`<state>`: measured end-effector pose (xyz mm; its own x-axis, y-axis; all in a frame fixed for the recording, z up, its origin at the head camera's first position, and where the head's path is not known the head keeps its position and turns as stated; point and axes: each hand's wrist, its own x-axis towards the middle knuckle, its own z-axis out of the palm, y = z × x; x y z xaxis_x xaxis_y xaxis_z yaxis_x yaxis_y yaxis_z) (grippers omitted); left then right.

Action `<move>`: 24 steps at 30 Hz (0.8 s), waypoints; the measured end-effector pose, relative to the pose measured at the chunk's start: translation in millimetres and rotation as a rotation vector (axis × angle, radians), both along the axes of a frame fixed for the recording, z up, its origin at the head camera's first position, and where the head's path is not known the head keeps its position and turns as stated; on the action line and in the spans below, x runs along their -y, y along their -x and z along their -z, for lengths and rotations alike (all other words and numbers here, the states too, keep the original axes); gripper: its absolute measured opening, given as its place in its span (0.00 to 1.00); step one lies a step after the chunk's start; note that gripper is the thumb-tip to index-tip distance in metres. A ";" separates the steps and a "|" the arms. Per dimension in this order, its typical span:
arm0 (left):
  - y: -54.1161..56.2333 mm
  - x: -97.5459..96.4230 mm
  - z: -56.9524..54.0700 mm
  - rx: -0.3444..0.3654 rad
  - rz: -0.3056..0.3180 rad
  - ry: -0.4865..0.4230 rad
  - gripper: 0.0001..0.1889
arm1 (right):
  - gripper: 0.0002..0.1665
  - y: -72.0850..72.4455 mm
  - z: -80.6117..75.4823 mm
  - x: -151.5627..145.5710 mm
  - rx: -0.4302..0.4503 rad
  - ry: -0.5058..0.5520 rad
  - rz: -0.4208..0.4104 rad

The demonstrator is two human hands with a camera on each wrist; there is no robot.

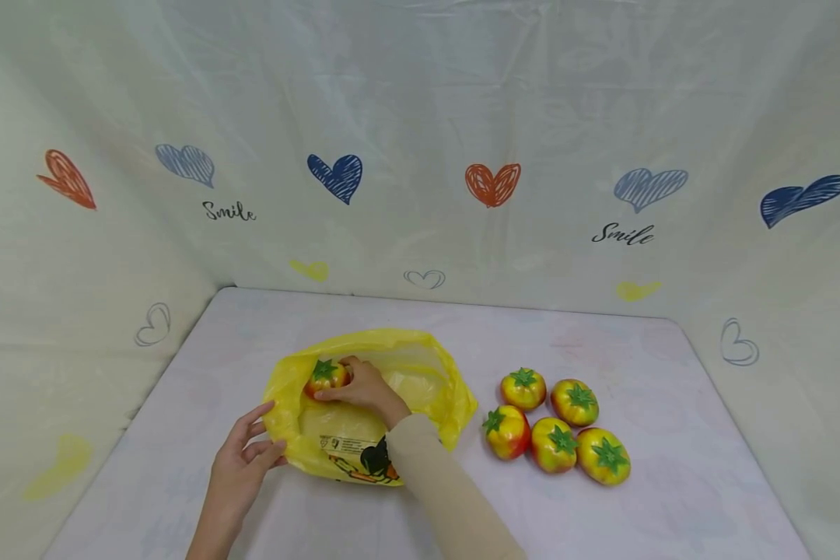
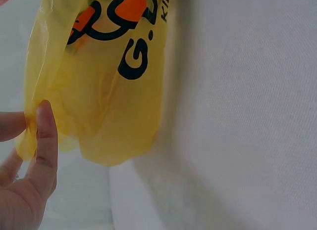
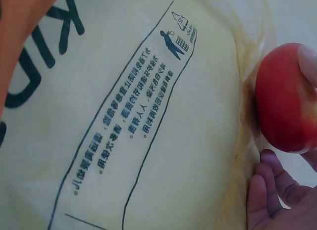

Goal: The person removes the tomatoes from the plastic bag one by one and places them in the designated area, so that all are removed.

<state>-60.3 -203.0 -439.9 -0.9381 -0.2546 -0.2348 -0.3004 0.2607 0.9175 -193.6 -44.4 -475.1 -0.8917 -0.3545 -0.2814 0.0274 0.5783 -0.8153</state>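
Note:
A yellow plastic bag [image 1: 364, 342] with black and orange print lies on the table, its mouth spread. My left hand [image 1: 241, 459] pinches the bag's left rim; in the left wrist view the fingers [image 2: 46, 126] press the thin film. Inside the mouth, my right hand [image 1: 367, 389] grips a red-and-yellow tomato [image 1: 326, 375] with a green leafy top, near the bag's left wall. The right wrist view shows the tomato's red side [image 3: 282, 101] beside the bag's printed film [image 3: 198, 141]. The bag's deeper inside is partly hidden by the right forearm.
Several similar tomatoes [image 1: 553, 445] sit in a cluster on the white table [image 1: 672, 389], right of the bag. Behind and beside the table hangs a pale curtain [image 1: 420, 93] printed with hearts and "Smile".

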 end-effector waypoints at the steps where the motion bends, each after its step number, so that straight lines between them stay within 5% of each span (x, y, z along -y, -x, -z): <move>1: 1.0 2.2 5.9 -0.014 0.001 0.004 0.33 | 0.46 0.1 0.3 -0.1 -0.005 -0.012 -0.007; 5: 4.6 8.9 26.1 -0.055 -0.011 0.017 0.33 | 0.46 0.5 0.8 -0.9 -0.023 -0.059 -0.040; 7: 4.9 10.2 27.0 -0.059 0.006 0.009 0.33 | 0.46 0.5 0.6 -1.3 -0.031 -0.070 -0.052; 19: 1.0 -6.1 -13.4 0.042 0.026 -0.008 0.32 | 0.46 -4.2 -3.5 -4.4 -0.081 -0.101 -0.099; 24: 1.7 -6.4 -10.9 0.008 0.025 -0.019 0.31 | 0.43 -7.6 -7.3 -10.6 -0.071 -0.119 -0.147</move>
<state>-61.9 -196.5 -429.0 -0.9424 -0.2262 -0.2465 -0.3009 0.2509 0.9201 -186.0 -33.8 -467.9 -0.8519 -0.4499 -0.2678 -0.1190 0.6645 -0.7378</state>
